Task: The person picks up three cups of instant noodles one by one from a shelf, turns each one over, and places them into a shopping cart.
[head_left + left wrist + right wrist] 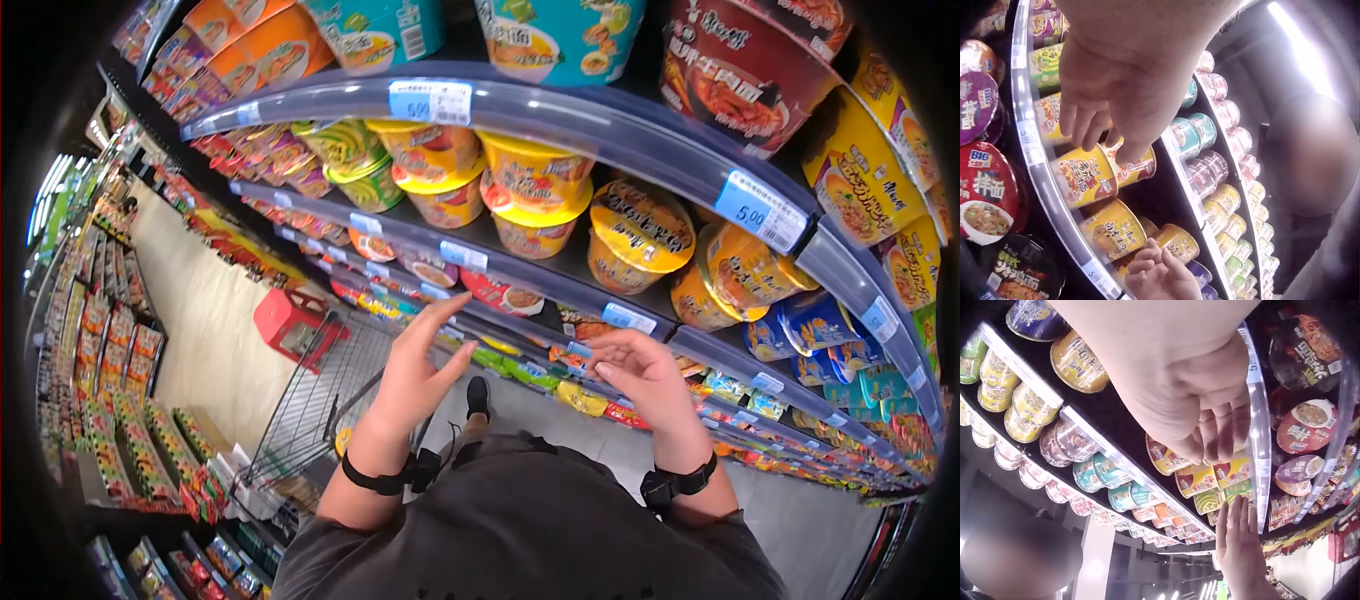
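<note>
In the head view my left hand (420, 362) is raised in front of the shelves, fingers nearly straight and thumb apart, holding nothing. To its right, my right hand (645, 378) hangs empty with loosely bent fingers, in front of the lower shelf edge. Beyond both hands, stacked yellow instant noodle tubs (537, 185) stand on the middle shelf. A yellow-lidded noodle tub (640, 237) stands singly beside them, its lid facing me. Farther right, more yellow noodle tubs (750, 275) lean at an angle. The left wrist view shows a brown-and-yellow noodle tub (1113, 230) between the two hands.
Above runs a curved shelf edge (330, 104) with price tags, bearing large teal tubs (560, 40) and a dark red tub (745, 75). A wire shopping cart (315, 410) with a red part stands at my left. Another stocked shelf (110, 350) lines the aisle's far side.
</note>
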Available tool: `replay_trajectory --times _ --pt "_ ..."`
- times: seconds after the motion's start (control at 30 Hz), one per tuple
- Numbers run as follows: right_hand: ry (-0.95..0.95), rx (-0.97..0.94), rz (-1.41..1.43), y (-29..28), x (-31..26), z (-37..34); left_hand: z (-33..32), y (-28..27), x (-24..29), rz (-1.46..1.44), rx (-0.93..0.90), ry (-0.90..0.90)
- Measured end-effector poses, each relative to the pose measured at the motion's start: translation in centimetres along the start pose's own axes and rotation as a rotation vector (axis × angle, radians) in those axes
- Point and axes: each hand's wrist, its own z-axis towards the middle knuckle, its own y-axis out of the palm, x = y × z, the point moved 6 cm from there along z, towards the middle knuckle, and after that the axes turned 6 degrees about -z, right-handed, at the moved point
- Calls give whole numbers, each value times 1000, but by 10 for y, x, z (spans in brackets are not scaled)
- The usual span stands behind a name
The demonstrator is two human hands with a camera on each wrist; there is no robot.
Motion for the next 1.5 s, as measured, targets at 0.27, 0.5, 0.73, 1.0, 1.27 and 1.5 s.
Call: replay_trajectory --times 0.27,0.5,0.73,1.0,1.27,1.5 --pt "175 8 -67 13 58 -14 -72 -34 -18 81 97 -140" --pt "217 -139 -125 81 78 3 -139 -94 -20 84 207 -249" --pt "280 -337 -131 220 86 21 -270 -193 -25 146 411 -410" --pt "200 -624 -133 390 89 15 -437 -295 -24 54 799 -493" --pt "179 -778 -231 517 102 -7 -542 -345 -11 240 871 -445" --pt "285 -750 -232 572 120 -21 -601 -361 -35 134 918 -547"
